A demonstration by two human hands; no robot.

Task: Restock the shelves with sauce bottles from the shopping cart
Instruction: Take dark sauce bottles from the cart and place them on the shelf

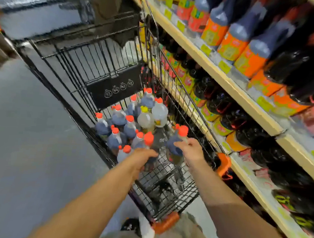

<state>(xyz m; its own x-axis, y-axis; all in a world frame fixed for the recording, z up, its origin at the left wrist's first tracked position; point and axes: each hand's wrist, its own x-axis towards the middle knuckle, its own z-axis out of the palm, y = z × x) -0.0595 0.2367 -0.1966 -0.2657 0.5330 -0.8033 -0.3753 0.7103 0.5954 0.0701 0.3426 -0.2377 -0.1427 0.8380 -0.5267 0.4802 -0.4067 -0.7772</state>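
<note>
One cart (100,63), centre of the frame. It contains at least eleven red-capped bottles (118,116); blur prevents an exact count. Of these, one is in the left hand (144,156) and one in the right hand (191,149). One yellow-capped bottle (146,119). Two shelves (212,67) at right, stock too blurred to count.

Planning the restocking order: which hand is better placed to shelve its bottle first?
The right hand: its bottle is nearer the shelves; the left hand grips one farther away.

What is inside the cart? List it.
The cart holds orange-capped dark bottles and two pale bottles, one yellow-capped. The left hand and right hand each grip one dark bottle. The floor under the standing bottles is hidden.
</note>
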